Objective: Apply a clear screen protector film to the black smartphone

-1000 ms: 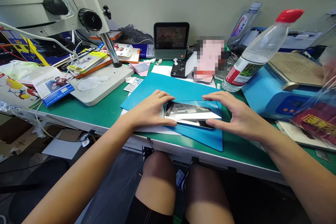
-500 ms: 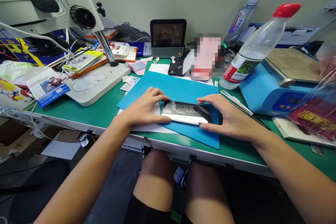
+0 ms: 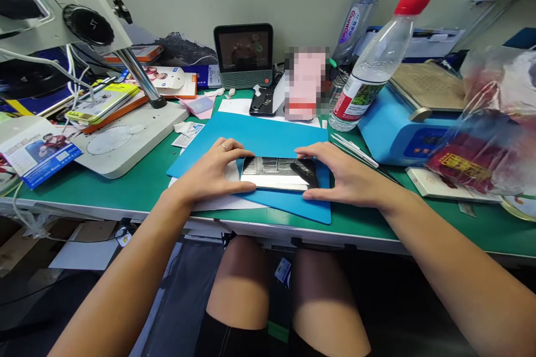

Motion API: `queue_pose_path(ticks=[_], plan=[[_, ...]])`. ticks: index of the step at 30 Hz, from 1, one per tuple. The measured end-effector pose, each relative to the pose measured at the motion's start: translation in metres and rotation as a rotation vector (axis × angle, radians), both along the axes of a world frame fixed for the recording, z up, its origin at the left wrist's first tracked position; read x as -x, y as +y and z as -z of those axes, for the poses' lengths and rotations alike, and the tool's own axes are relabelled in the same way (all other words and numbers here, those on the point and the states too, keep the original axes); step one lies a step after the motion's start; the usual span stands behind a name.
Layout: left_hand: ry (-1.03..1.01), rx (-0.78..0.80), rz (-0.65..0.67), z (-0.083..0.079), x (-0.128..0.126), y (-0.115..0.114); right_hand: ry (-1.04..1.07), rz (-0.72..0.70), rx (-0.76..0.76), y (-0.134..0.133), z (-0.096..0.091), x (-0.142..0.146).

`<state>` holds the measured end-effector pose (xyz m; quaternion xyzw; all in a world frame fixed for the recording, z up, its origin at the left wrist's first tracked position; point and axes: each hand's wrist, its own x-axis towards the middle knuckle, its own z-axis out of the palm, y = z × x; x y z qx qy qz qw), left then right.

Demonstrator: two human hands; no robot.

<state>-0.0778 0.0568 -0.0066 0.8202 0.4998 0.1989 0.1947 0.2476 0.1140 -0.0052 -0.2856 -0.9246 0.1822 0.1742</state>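
A smartphone (image 3: 278, 174) with a dark, glossy, reflecting screen lies lengthwise on a blue mat (image 3: 268, 133), in front of me. My left hand (image 3: 211, 173), with a ring on one finger, holds the phone's left end, thumb on the near edge and index finger on the far edge. At the right end, my right hand (image 3: 335, 173) grips it in the same way between thumb and index finger. White paper (image 3: 228, 204) sticks out from under the mat's near left side.
A microscope stand (image 3: 125, 139) occupies the left. Behind the mat are a small display (image 3: 243, 56) and a black phone-like item (image 3: 262, 101). To the right are a red-capped bottle (image 3: 364, 81), tweezers (image 3: 354, 150), a blue scale (image 3: 389, 128) and a plastic bag (image 3: 481, 139).
My view has turned a little to the right, so the bench appears shifted left. Both hands keep their places at the phone's two ends.
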Motion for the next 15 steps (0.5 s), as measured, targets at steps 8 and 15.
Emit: queue_pose_path(ticks=[8,15], plan=[[0.034,0.0,-0.02,0.0019,-0.0023,-0.0001,0.003,-0.014,0.008,-0.0011,0.0006,-0.003],[0.049,0.035,-0.04,-0.0005,-0.0068,-0.0008,0.013,-0.014,0.027,0.0002,0.0029,-0.0048]])
